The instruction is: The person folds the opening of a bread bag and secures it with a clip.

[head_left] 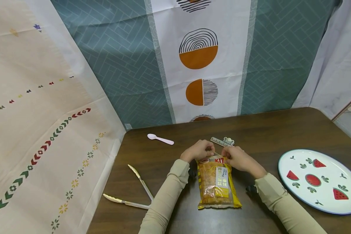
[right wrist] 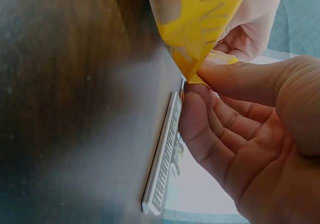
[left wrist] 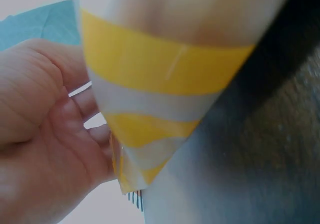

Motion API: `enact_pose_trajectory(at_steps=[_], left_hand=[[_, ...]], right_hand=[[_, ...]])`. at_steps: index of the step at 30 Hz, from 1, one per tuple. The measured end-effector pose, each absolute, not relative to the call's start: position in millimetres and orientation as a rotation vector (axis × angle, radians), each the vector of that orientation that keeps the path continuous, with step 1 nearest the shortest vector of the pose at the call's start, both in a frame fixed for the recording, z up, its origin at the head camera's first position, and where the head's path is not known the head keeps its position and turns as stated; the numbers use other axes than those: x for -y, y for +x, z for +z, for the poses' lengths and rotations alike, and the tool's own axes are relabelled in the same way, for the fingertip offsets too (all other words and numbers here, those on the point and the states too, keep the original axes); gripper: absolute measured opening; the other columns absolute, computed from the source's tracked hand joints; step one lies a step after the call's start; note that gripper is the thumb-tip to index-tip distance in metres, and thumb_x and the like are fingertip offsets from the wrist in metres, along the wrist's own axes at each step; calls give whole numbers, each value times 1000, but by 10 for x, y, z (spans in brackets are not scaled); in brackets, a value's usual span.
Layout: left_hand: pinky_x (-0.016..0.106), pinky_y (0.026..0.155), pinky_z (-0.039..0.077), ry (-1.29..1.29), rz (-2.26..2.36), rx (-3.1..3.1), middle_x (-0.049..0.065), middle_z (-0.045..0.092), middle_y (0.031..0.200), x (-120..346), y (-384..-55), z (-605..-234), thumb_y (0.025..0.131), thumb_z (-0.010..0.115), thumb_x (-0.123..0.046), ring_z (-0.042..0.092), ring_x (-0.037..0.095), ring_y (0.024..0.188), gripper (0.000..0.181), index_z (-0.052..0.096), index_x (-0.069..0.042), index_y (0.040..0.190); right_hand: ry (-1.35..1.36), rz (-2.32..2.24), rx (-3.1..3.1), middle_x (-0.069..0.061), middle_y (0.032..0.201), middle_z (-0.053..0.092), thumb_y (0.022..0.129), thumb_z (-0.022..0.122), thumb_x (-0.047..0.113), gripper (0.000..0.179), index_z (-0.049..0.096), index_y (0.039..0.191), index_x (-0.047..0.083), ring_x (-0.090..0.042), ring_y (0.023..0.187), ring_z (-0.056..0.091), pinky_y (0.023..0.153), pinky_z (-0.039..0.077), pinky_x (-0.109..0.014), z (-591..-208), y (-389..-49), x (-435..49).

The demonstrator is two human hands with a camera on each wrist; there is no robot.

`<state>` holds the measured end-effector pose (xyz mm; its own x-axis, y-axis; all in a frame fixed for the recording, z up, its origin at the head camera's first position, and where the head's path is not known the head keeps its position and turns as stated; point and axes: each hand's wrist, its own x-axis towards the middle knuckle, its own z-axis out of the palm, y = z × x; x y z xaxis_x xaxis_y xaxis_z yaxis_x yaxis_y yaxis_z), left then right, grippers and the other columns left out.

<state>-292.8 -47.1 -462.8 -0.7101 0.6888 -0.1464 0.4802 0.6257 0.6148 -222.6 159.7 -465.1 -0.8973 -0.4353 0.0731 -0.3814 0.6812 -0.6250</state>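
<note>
A yellow and clear plastic bag of bread [head_left: 212, 188] lies on the table in front of me, its printed face up and its top end pointing away. My left hand [head_left: 198, 150] holds the top edge near its left corner. On the opposite corner, my right hand [head_left: 240, 158] pinches the yellow film between thumb and forefinger, as the right wrist view shows. In the left wrist view the side of the bag [left wrist: 165, 74] covers part of the left hand [left wrist: 55, 129] and hides its fingertips. Just beyond the hands lies a ruler-patterned clip [head_left: 222, 141].
Metal tongs [head_left: 146, 188] lie spread apart at the left, partly behind the left sleeve. A pale pink spoon [head_left: 161, 139] rests near the back edge. To the right is a white oval plate [head_left: 295, 162] with painted watermelons. Fabric hangs behind the table [head_left: 266, 130] and at its left.
</note>
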Motion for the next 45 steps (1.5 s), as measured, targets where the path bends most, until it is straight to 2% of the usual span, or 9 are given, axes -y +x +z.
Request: enact_pose_trajectory(at_steps=[13, 18, 24, 29, 35, 45], left_hand=[[23, 61, 48, 905, 882, -2432, -2, 66, 81, 461, -2911, -4631, 100, 64, -5, 56, 12, 68, 10, 67, -10, 91], [22, 64, 48, 935, 899, -2442, -3, 66, 79, 466, -2909, -4635, 98, 66, -3, 56, 11, 70, 11, 67, -11, 90], [22, 67, 47, 963, 924, -2442, -4, 65, 78, 471, -2900, -4629, 97, 67, -3, 55, 10, 72, 11, 67, -12, 90], [23, 66, 47, 962, 951, -2426, -3, 64, 78, 484, -2910, -4657, 96, 65, 1, 55, 11, 71, 14, 66, -11, 90], [23, 71, 47, 948, 968, -2387, -3, 66, 83, 489, -2924, -4685, 96, 65, 2, 56, 11, 75, 14, 66, -11, 93], [24, 66, 47, 934, 1036, -2340, -2, 66, 84, 499, -2919, -4719, 97, 61, 5, 56, 12, 74, 16, 67, -10, 91]], right_hand=[[-720, -1048, -2808, 3, 73, 55, 85, 67, -9, 17, 61, 87, 7, -13, 65, 49, 61, 44, -31, -4690, -2212, -1627], [-743, -1058, -2813, 3, 72, 55, 83, 66, -9, 17, 61, 85, 7, -12, 64, 49, 61, 44, -31, -4684, -2211, -1631], [-772, -1047, -2821, 4, 71, 56, 86, 65, -6, 15, 60, 85, 8, -10, 61, 49, 58, 44, -29, -4693, -2222, -1640], [-819, -1043, -2802, 4, 73, 59, 84, 64, -8, 18, 60, 86, 9, -10, 65, 51, 61, 45, -31, -4692, -2224, -1637], [-837, -1007, -2781, 6, 72, 58, 79, 66, -7, 20, 60, 85, 10, -10, 67, 51, 69, 42, -36, -4684, -2214, -1640], [-864, -994, -2758, 7, 69, 53, 79, 63, -9, 20, 62, 83, 11, -8, 62, 46, 61, 42, -30, -4702, -2247, -1665]])
